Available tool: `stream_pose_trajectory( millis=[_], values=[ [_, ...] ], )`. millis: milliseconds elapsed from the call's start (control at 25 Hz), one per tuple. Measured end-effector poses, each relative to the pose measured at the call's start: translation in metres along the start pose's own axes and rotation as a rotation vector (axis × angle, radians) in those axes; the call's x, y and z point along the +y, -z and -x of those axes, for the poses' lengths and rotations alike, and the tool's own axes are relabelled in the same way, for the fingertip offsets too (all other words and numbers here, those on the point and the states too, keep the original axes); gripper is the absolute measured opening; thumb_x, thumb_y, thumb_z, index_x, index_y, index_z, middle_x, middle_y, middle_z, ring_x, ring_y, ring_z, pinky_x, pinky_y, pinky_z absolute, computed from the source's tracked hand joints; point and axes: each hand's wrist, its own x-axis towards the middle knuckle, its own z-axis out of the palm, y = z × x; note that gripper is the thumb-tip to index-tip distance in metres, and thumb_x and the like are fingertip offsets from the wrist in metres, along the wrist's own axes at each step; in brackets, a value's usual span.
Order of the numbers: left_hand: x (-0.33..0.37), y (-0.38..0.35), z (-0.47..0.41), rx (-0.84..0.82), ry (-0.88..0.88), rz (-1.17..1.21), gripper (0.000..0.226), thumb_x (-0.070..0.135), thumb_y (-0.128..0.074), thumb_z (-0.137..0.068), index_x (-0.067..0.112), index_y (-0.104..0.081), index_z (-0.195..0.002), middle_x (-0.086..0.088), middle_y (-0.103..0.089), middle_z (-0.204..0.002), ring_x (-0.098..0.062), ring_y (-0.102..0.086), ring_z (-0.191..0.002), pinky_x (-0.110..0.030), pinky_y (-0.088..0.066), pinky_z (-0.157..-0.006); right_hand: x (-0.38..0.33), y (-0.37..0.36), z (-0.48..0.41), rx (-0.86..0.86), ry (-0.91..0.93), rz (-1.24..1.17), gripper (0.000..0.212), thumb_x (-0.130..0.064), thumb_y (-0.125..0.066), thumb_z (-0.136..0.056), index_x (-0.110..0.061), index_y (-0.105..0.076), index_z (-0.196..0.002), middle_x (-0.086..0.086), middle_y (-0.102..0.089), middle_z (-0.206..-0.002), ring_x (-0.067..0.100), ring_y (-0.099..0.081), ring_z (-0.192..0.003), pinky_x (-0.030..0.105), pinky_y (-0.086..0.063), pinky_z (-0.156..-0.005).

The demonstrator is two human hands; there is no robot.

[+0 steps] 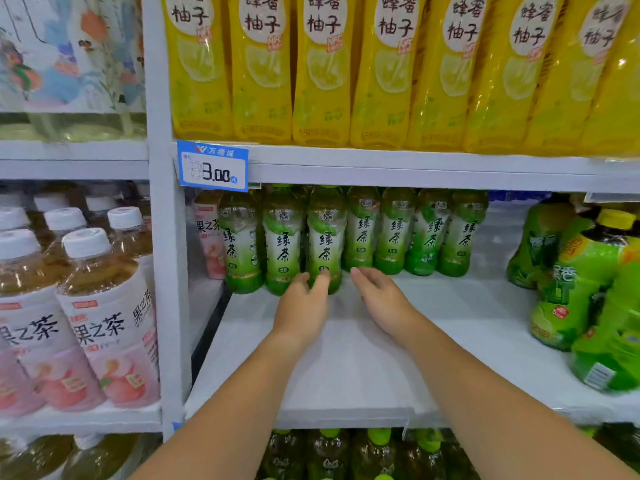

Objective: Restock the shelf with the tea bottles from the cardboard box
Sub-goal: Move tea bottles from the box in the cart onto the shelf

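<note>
Left of the price tag (212, 166), white-capped peach drinks (104, 306) fill the neighbouring bay. Below and just right of the tag, a row of tea bottles (360, 233) stands upright at the back of the white shelf (346, 368). Further below the tag, the left hand (301, 303), fingers loose and gripping nothing, touches the base of one bottle in the row. The right hand (379, 296) is held flat and empty beside it, and larger green bottles (571, 282) stand far right of the tag.
</note>
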Motion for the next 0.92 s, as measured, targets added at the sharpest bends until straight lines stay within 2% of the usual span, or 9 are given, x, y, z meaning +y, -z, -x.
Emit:
stream_pose_trajectory(
  millis=[120, 200, 280, 400, 560, 720, 840, 920],
  values=[
    [0.007, 0.011, 0.011, -0.066, 0.071, 0.030, 0.044, 0.047, -0.047, -0.099, 0.017, -0.060, -0.128, 0.001, -0.061, -0.126, -0.022, -0.053, -0.122, -0.031, -0.038, -0.093, -0.009, 0.010, 0.017, -0.005, -0.110, -0.045, 0.046, -0.044, -0.048, -0.100, -0.019, -0.051, -0.139, -0.008, -0.054, -0.133, 0.008, -0.048, -0.121, 0.025, -0.034, -0.101],
    [0.019, 0.018, 0.023, -0.096, 0.153, 0.029, 0.034, 0.044, -0.046, -0.102, 0.020, -0.061, -0.121, 0.005, -0.061, -0.118, -0.017, -0.052, -0.116, -0.028, -0.036, -0.092, -0.017, 0.020, 0.034, 0.001, -0.208, -0.080, 0.048, -0.044, -0.048, -0.100, -0.019, -0.051, -0.141, -0.005, -0.054, -0.137, 0.012, -0.049, -0.126, 0.027, -0.035, -0.105],
    [0.033, 0.026, 0.041, -0.150, 0.208, -0.022, 0.024, 0.042, -0.044, -0.103, 0.025, -0.058, -0.114, 0.009, -0.058, -0.108, -0.014, -0.049, -0.109, -0.025, -0.032, -0.089, -0.028, 0.029, 0.060, -0.013, -0.273, -0.080, 0.047, -0.042, -0.048, -0.101, -0.020, -0.049, -0.142, -0.008, -0.051, -0.135, 0.009, -0.047, -0.124, 0.024, -0.033, -0.102],
    [0.054, 0.035, 0.073, -0.263, 0.300, -0.109, 0.041, 0.048, -0.042, -0.102, 0.022, -0.058, -0.129, 0.010, -0.053, -0.119, -0.010, -0.046, -0.111, -0.023, -0.031, -0.094, -0.046, 0.050, 0.109, 0.002, -0.401, -0.129, 0.045, -0.039, -0.049, -0.101, -0.024, -0.047, -0.144, -0.012, -0.048, -0.135, 0.003, -0.043, -0.119, 0.019, -0.030, -0.097],
    [0.090, 0.040, 0.135, -0.454, 0.372, -0.158, 0.052, 0.054, -0.043, -0.100, 0.023, -0.052, -0.141, 0.009, -0.051, -0.141, -0.012, -0.047, -0.126, -0.030, -0.036, -0.107, -0.076, 0.082, 0.184, 0.042, -0.532, -0.136, 0.042, -0.033, -0.050, -0.102, -0.022, -0.048, -0.142, -0.010, -0.050, -0.133, 0.004, -0.047, -0.120, 0.017, -0.031, -0.095],
    [0.136, 0.032, 0.197, -0.668, 0.350, -0.191, 0.053, 0.055, -0.042, -0.100, 0.027, -0.049, -0.144, 0.013, -0.048, -0.143, -0.004, -0.045, -0.122, -0.024, -0.031, -0.098, -0.099, 0.122, 0.264, 0.163, -0.631, -0.142, 0.044, -0.031, -0.051, -0.101, -0.020, -0.047, -0.143, -0.012, -0.050, -0.126, 0.008, -0.050, -0.121, 0.020, -0.036, -0.092],
    [0.160, 0.016, 0.241, -0.816, 0.306, -0.218, 0.052, 0.051, -0.041, -0.101, 0.023, -0.048, -0.145, 0.009, -0.048, -0.144, -0.011, -0.046, -0.131, -0.030, -0.035, -0.102, -0.112, 0.159, 0.330, 0.260, -0.713, -0.153, 0.047, -0.037, -0.049, -0.102, -0.023, -0.044, -0.146, -0.015, -0.044, -0.128, 0.002, -0.043, -0.119, 0.023, -0.034, -0.096],
    [0.173, 0.000, 0.275, -0.908, 0.275, -0.223, 0.048, 0.046, -0.041, -0.103, 0.020, -0.050, -0.142, 0.007, -0.051, -0.139, -0.012, -0.047, -0.127, -0.028, -0.035, -0.097, -0.117, 0.181, 0.371, 0.356, -0.749, -0.138, 0.047, -0.036, -0.049, -0.102, -0.021, -0.044, -0.146, -0.012, -0.046, -0.134, 0.002, -0.041, -0.120, 0.022, -0.033, -0.097]
  ],
)
